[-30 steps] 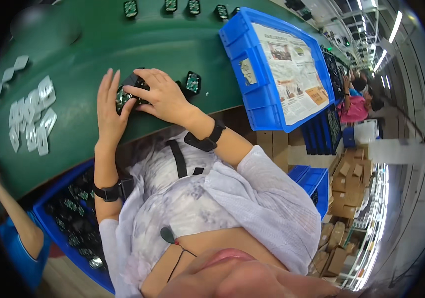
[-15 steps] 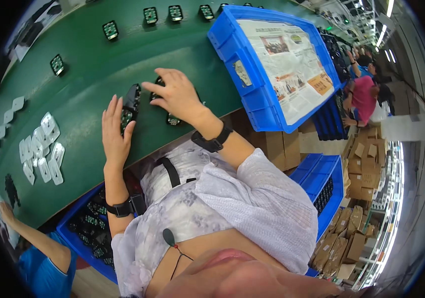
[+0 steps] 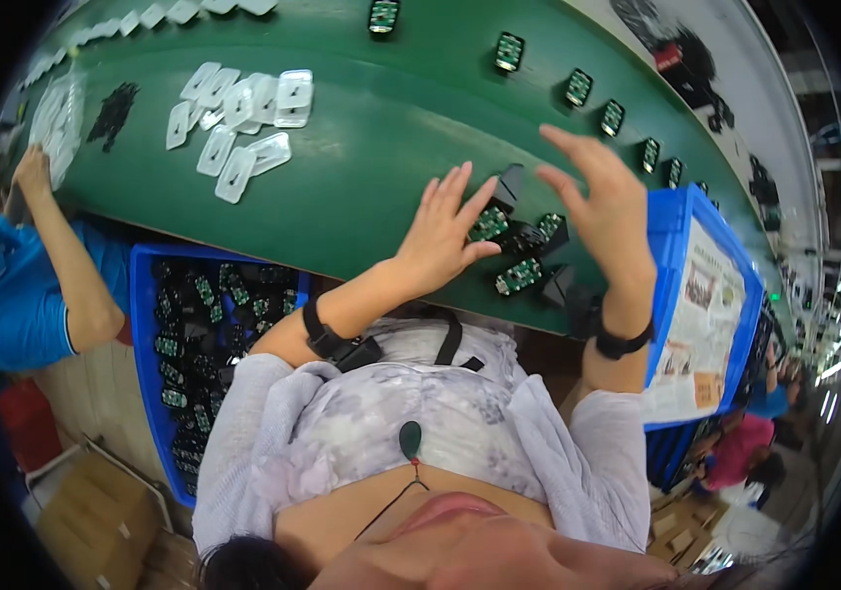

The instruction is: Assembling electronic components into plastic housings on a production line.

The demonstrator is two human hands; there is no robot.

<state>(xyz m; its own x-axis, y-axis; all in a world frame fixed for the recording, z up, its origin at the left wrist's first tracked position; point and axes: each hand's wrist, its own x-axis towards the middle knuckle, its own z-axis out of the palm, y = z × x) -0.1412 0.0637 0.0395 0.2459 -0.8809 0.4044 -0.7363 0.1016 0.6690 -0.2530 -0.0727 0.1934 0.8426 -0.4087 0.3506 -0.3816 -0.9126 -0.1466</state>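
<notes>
Both hands are open: the left hand (image 3: 443, 236) lies flat, fingers spread, the right hand (image 3: 605, 200) raised, fingers loosely curled.

I note clear plastic covers (image 3: 238, 123) scattered far left on the green tabletop (image 3: 381, 128); blue crate (image 3: 150, 393) below, newspaper-lined blue bin (image 3: 705, 315) right.
</notes>
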